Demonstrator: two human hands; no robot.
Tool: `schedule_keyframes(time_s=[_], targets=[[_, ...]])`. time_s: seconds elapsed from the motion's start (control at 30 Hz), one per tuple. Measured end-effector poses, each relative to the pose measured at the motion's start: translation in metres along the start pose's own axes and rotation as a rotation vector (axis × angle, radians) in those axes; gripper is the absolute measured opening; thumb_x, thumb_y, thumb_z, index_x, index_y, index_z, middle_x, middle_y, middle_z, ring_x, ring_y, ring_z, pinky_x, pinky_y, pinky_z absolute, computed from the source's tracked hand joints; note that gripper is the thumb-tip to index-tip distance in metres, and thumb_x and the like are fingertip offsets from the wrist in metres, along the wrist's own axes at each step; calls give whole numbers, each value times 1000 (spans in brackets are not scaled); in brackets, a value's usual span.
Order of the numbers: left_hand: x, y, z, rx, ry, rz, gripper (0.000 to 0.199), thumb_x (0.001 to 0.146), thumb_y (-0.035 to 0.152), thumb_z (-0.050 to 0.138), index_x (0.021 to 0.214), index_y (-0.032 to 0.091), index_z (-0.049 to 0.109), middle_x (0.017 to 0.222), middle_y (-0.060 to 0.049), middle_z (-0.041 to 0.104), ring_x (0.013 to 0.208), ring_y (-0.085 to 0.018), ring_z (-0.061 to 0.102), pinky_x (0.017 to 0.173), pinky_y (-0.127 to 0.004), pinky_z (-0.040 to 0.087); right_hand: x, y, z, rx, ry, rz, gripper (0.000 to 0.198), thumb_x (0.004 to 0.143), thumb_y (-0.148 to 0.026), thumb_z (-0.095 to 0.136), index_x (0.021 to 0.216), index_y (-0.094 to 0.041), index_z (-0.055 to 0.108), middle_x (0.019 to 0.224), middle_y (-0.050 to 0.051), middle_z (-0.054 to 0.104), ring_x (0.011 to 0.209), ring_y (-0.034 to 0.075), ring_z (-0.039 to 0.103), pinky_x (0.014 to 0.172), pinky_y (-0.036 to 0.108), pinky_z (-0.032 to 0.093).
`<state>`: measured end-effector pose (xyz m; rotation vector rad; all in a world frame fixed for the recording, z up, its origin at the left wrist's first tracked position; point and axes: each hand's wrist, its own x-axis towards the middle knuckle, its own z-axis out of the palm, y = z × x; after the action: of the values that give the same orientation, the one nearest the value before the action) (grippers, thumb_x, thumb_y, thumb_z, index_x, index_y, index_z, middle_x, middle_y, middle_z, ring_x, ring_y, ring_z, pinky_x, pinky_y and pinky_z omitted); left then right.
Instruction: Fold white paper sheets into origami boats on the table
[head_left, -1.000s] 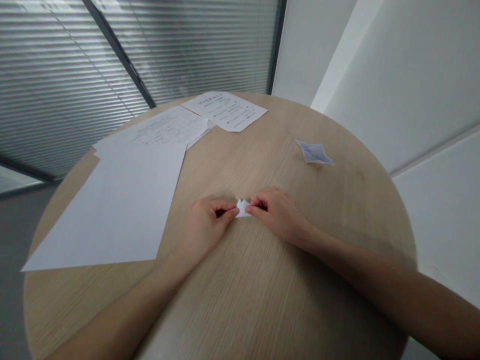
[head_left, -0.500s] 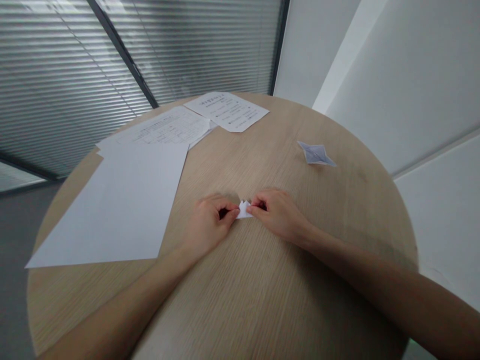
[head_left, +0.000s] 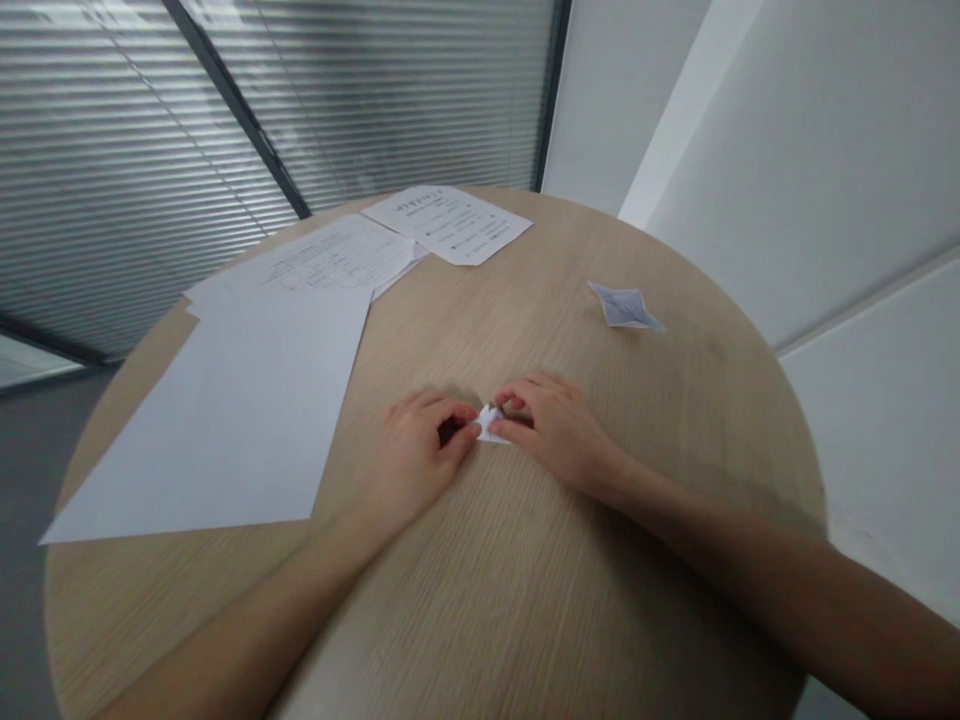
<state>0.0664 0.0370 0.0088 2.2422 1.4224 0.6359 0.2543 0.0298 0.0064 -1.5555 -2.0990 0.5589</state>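
A small folded piece of white paper point(head_left: 489, 430) is at the middle of the round wooden table point(head_left: 450, 600), between my hands. My left hand point(head_left: 426, 440) pinches its left end between thumb and forefinger. On the other side, my right hand point(head_left: 555, 425) has its thumb on the paper's right part, with the forefinger bent near its top edge. The fingers cover both ends of the paper, so its full shape is hidden.
A folded paper boat point(head_left: 627, 309) sits at the right back of the table. To the left lies a large blank white sheet point(head_left: 217, 420). Behind it are a sheet with a printed grid point(head_left: 330, 255) and a printed text page point(head_left: 457, 225). Window blinds point(head_left: 420, 90) stand beyond.
My right thumb and forefinger have parted slightly and shifted a little left over the folded paper. My left hand keeps its pinch. The whole view has moved slightly.
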Motion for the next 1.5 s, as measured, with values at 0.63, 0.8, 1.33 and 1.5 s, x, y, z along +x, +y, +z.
schedule_keyframes(time_s=[0.63, 0.8, 1.33, 1.5], targets=[[-17, 8, -16, -164, 82, 202, 11, 91, 21, 55, 91, 23, 67, 91, -1, 76, 78, -15, 71, 69, -27, 55, -11, -1, 12, 423, 267, -155, 17, 77, -26, 75, 81, -22, 58, 74, -3, 65, 68, 13, 61, 65, 26, 47], [-19, 18, -20, -155, 201, 251, 14, 92, 23, 56, 83, 25, 67, 87, 1, 77, 75, -14, 72, 66, -26, 56, -8, 3, 6, 418, 261, -249, 14, 81, -33, 72, 84, -21, 64, 74, -1, 66, 68, 13, 60, 66, 26, 46], [-13, 9, -24, -143, 170, 271, 14, 91, 22, 58, 100, 22, 69, 82, 1, 72, 71, -13, 66, 65, -23, 52, -5, 6, -7, 257, 63, -385, 21, 93, -31, 59, 80, -19, 69, 67, -2, 64, 56, 9, 52, 58, 22, 39], [-10, 13, -22, -191, 227, 244, 13, 90, 21, 58, 98, 21, 68, 78, 1, 70, 68, -12, 64, 64, -23, 51, -6, 7, -10, 297, 58, -329, 20, 93, -29, 55, 91, -19, 72, 70, -1, 67, 57, 10, 56, 58, 21, 41]])
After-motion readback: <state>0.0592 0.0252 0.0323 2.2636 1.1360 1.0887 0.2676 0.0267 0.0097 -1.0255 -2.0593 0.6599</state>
